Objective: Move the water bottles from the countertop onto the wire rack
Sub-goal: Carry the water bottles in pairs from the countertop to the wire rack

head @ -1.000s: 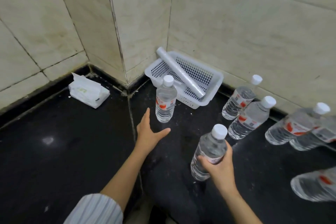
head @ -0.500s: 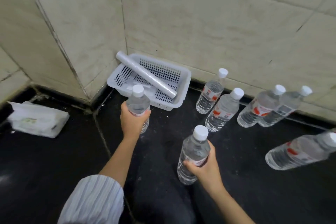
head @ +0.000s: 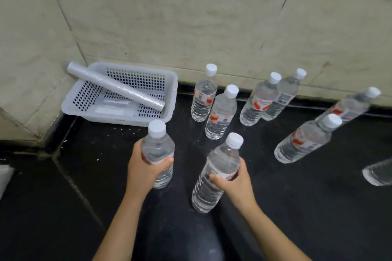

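My left hand (head: 143, 170) grips a clear water bottle (head: 158, 148) with a white cap around its middle. My right hand (head: 235, 184) holds a second water bottle (head: 220, 165) by its lower half, tilted to the right. Both are over the black countertop (head: 63, 207). Several more capped bottles stand along the wall, among them one (head: 203, 96) near the basket, one (head: 221, 112) in front of it and a pair (head: 261, 101) further right. Another bottle (head: 305, 140) stands at the right. No wire rack is in view.
A white perforated plastic basket (head: 171, 85) sits in the wall corner with a rolled clear sheet (head: 114, 86) lying across it. Beige tiled walls close the back and left. A white packet (head: 4, 176) shows at the left edge. One bottle (head: 377, 172) is cut off at the right edge.
My left hand reached forward, closed on the bottle by the basket and drew it back toward me. My right hand kept its bottle. The view swung to the right.
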A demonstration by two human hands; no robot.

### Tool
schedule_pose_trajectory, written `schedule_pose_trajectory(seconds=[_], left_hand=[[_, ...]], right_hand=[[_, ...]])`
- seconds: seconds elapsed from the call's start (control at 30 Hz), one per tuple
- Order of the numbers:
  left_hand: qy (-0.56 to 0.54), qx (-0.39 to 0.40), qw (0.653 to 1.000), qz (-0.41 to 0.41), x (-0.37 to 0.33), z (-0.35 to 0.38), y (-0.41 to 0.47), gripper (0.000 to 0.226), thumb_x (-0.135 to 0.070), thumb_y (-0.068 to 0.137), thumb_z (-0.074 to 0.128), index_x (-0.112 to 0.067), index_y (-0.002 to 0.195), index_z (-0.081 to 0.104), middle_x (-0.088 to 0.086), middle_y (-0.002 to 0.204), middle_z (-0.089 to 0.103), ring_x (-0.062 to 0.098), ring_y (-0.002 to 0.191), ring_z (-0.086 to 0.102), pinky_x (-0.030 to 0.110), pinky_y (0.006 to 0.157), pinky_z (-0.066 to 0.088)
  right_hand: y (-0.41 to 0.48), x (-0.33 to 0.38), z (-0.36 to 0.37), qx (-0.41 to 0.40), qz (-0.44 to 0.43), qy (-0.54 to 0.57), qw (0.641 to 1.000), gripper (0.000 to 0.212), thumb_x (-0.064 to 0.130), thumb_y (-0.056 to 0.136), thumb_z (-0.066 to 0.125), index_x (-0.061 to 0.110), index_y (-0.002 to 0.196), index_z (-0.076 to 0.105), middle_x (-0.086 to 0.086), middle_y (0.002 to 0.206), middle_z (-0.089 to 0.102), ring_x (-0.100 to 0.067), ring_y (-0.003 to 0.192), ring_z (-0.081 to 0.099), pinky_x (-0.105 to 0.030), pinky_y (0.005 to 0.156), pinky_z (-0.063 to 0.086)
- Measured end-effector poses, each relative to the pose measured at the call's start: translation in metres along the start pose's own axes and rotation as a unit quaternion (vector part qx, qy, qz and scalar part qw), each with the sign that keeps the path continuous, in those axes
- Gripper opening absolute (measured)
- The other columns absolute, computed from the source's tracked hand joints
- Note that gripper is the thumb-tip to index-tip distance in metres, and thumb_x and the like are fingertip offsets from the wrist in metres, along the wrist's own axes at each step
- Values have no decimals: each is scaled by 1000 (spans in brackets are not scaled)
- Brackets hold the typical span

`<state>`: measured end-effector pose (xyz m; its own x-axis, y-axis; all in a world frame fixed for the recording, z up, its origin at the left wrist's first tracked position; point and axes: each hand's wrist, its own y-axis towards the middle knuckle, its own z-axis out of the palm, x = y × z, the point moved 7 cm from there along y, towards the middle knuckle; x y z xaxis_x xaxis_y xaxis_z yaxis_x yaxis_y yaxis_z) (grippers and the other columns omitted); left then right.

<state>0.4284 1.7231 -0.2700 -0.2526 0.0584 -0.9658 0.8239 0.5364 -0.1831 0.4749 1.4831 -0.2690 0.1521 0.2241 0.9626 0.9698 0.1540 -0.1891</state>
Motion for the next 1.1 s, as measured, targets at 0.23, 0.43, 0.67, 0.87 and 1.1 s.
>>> schedule_pose_trajectory(seconds=[0.23,0.43,0.67,0.87,1.1], left_hand=[[-22,105,994,31,-32,64,-31,66,0,61,80,-28,111,48,-11,100,61,4,91,60,21,77,46],[-4,200,978,63,-59,135,-78,63,0,62,80,-28,109,48,-11,101,61,6,94,59,26,81,46],[18,263,959,99,-78,228,-173,65,-3,59,82,-25,110,49,-10,99,62,16,94,60,35,87,47],[16,326,938,119,-78,315,-271,63,3,60,81,-22,110,51,1,101,64,22,93,61,37,85,47],[62,479,867,125,-62,434,-397,57,-21,45,79,-35,94,52,-6,97,66,15,90,63,31,79,47]], right_hand=[[-27,-14,-84,-75,12,-32,997,70,29,41,78,36,102,47,10,102,62,-1,91,62,-26,85,46],[-75,-17,-175,-174,-6,-30,984,69,1,59,83,27,111,45,15,100,58,-1,93,57,-30,84,44],[-169,-32,-289,-261,-19,-41,964,69,6,58,83,44,101,43,23,97,56,-2,91,58,-28,85,43],[-271,-64,-391,-331,-9,-35,943,67,29,44,78,45,100,45,29,98,63,14,94,56,-18,82,42],[-387,-113,-490,-461,41,-26,886,73,16,54,84,54,98,39,29,101,53,-14,100,57,-31,87,45]])
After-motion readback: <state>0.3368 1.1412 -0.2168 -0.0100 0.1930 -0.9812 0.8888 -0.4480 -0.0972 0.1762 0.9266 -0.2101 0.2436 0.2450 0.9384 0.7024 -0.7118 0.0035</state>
